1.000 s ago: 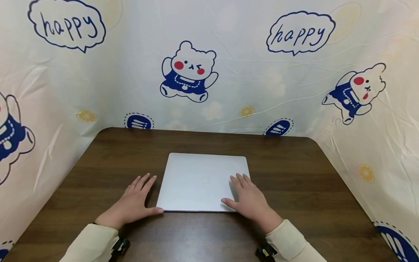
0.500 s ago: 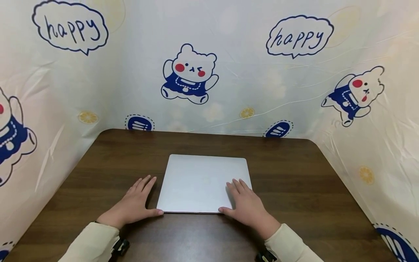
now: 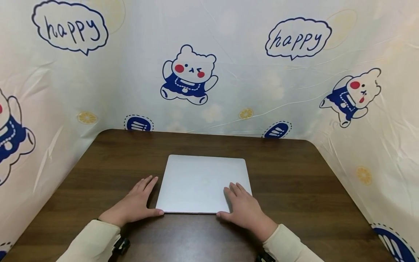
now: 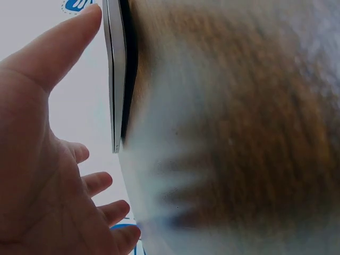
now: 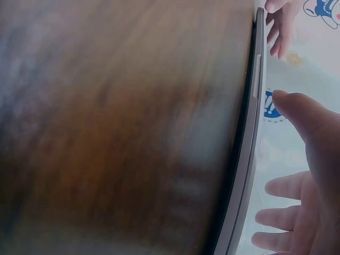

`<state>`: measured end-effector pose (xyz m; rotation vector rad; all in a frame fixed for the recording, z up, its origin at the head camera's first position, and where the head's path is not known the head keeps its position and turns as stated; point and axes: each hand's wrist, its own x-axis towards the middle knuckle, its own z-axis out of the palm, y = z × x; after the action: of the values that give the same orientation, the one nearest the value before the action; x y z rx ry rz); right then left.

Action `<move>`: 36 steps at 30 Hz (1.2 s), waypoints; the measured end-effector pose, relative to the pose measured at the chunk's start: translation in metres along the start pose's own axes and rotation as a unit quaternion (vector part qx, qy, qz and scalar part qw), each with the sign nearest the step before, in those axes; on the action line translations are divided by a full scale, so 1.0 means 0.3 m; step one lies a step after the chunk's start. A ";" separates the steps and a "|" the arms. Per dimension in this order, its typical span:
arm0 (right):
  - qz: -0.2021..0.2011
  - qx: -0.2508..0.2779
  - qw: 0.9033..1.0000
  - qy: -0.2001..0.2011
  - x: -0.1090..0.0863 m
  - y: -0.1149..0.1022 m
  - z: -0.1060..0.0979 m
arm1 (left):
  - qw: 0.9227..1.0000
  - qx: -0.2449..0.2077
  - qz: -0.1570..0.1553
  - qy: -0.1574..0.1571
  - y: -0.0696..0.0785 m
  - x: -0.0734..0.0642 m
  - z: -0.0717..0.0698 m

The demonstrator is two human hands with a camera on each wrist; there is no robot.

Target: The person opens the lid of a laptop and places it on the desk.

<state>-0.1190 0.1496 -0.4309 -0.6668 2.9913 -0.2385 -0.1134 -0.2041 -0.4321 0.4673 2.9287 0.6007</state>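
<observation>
Left grip: bare left hand, spread wide, holding nothing. Thumb tip is right at the near corner of a flat silver-grey laptop with rounded corners; can't tell if it's actually touching.
Right grip: also bare, wide, nothing in it. Fingers reach over the lid's right part, thumb by the near edge. Contact? Can't tell there either.
Laptop spot: lid down, sitting between the two grips.
Counter: dark brown wood-grain counter, under the laptop and both grips.
Backdrop: pale bear-print sheet, beyond both grips.
Swivel risk: imo, one thumb shoving harder than the other could spin it on that smooth-looking top.
Lid risk: fingers bearing down on the lid while a thumb pries would probably fight each other.
Drop risk: lifting by just one corner might let it slip.
</observation>
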 end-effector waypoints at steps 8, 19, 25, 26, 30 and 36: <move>0.000 -0.010 1.000 0.002 0.001 -0.011 0.001 | 1.000 -0.008 -0.007 -0.015 0.002 0.002 0.000; -0.005 -0.019 1.000 -0.002 0.006 -0.022 0.004 | 0.999 -0.014 -0.008 -0.027 0.002 0.006 0.002; -0.005 -0.024 1.000 0.000 0.010 -0.030 -0.001 | 0.999 -0.008 -0.011 -0.029 0.001 0.009 0.007; -0.005 -0.024 1.000 0.001 0.010 -0.032 -0.002 | 1.000 -0.007 -0.011 -0.029 0.000 0.010 0.007; -0.008 -0.027 1.000 0.001 0.012 -0.035 -0.001 | 0.999 -0.011 -0.011 -0.031 0.000 0.011 0.008; -0.011 -0.033 0.999 0.002 0.013 -0.040 -0.004 | 0.999 -0.016 -0.011 -0.035 0.002 0.012 0.008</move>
<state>-0.1176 0.1373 -0.4279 -0.7076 3.0093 -0.1430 -0.1162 -0.2015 -0.4343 0.4424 2.8493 0.6134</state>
